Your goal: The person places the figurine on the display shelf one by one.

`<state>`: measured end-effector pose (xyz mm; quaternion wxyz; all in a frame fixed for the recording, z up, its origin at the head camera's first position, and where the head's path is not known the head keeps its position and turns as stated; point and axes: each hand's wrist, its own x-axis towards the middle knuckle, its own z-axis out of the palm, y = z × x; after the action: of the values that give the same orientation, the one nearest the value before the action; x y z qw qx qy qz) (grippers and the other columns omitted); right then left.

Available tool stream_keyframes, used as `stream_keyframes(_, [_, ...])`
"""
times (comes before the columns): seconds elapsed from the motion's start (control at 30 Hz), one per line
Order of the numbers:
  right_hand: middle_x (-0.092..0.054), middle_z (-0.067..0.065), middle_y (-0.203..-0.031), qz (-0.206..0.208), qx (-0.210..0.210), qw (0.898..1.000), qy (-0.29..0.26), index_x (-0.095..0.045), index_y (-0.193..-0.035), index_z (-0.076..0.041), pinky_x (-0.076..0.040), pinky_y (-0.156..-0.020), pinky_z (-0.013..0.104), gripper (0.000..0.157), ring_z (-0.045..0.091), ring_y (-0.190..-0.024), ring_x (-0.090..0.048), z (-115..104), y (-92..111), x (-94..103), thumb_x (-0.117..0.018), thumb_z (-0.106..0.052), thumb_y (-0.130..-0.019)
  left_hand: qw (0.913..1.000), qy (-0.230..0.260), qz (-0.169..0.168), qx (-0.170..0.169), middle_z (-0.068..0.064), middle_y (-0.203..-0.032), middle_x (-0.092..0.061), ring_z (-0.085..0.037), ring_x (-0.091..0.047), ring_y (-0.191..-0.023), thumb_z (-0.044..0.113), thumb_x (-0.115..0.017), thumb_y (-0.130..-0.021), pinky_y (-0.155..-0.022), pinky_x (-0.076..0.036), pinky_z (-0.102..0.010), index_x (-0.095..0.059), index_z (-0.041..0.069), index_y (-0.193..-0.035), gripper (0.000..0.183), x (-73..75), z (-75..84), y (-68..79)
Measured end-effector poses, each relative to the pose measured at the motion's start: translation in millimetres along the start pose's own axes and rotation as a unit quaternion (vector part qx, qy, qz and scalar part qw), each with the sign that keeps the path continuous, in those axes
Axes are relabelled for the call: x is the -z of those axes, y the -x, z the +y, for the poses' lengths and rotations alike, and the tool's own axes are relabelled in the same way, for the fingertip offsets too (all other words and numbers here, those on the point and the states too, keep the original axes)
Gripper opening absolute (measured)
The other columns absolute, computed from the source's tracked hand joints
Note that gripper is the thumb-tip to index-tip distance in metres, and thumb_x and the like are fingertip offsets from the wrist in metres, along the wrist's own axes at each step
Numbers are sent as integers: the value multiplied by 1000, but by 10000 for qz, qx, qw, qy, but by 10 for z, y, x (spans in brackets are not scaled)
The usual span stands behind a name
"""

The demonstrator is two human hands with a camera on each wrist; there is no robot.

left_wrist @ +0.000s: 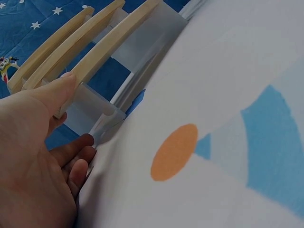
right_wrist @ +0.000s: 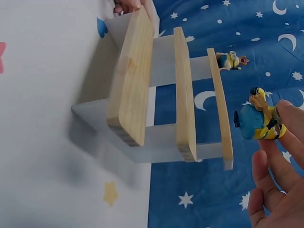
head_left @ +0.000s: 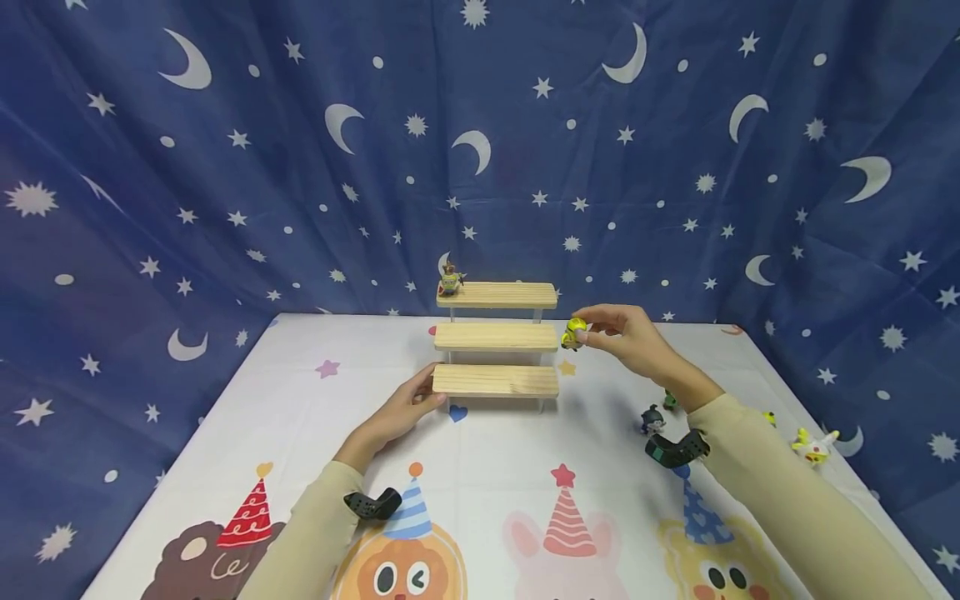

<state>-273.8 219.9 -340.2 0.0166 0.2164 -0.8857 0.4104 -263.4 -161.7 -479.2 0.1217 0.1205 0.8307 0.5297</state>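
Observation:
A three-tier wooden display shelf (head_left: pixel 495 337) with clear supports stands at the back of the table. My left hand (head_left: pixel 405 406) holds its left end, the thumb on the lowest board in the left wrist view and some fingertips hidden behind it. My right hand (head_left: pixel 626 337) pinches a yellow and blue Minion figurine (right_wrist: pixel 254 121) between thumb and fingers. This figurine is in the air just right of the middle board in the head view. Another Minion figurine (head_left: pixel 450 282) stands at the left end of the top board.
Right of the shelf, a dark figurine (head_left: pixel 652 419) and a green figurine (head_left: pixel 670 400) stand near my right forearm. Farther right lies a yellow and white figurine (head_left: pixel 814 447). A blue star-and-moon curtain (head_left: pixel 525 208) hangs behind the table (head_left: pixel 315 417), which has a printed white cloth.

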Motion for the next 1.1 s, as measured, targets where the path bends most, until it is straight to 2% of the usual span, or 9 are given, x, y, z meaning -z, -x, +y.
stream_keyframes(0.2, [-71, 16, -121, -48, -51, 9996, -276, -64, -133, -4, -50, -91, 26, 38, 21, -107, -62, -22, -186, -76, -67, -19, -99, 9999, 11, 61, 100, -14, -157, -44, -34, -41, -144, 47, -61, -99, -120, -33, -58, -22, 23, -163, 78, -8, -35, -22])
stream_keyframes(0.3, [-70, 16, -123, -66, -140, 9993, -337, -64, -133, -5, -52, -92, 29, 38, 25, -109, -64, -52, -262, -102, -68, -19, -98, 9999, 33, 44, 95, -14, -158, -43, -35, -41, -145, 45, -61, -100, -120, -32, -58, -22, 23, -163, 78, -9, -42, -24])
stream_keyframes(0.53, [-67, 19, -129, -59, -160, 9981, -598, -62, -136, -4, -54, -100, 45, 41, 33, -114, -66, -110, -420, -157, -67, -19, -99, 10000, 34, 2, 44, -15, -159, -41, -36, -40, -146, 44, -60, -101, -121, -30, -59, -20, 22, -163, 77, -8, -35, -10])
stream_keyframes(0.77, [-68, 19, -128, 22, -87, 9988, -471, -62, -136, -2, -56, -97, 41, 41, 31, -112, -68, -172, -547, -199, -67, -20, -99, 10000, 21, -3, 15, -14, -160, -41, -34, -40, -146, 44, -60, -101, -123, -29, -56, -19, 21, -163, 78, -13, -25, -17])
stream_keyframes(1.1, [-67, 19, -130, -29, -77, 9982, -597, -62, -136, -4, -56, -97, 46, 41, 32, -111, -66, -349, -783, -262, -67, -20, -99, 10000, 18, 19, -7, -14, -156, -46, -33, -46, -140, 43, -59, -102, -118, -35, -57, -20, 22, -163, 76, -1, -22, -16])
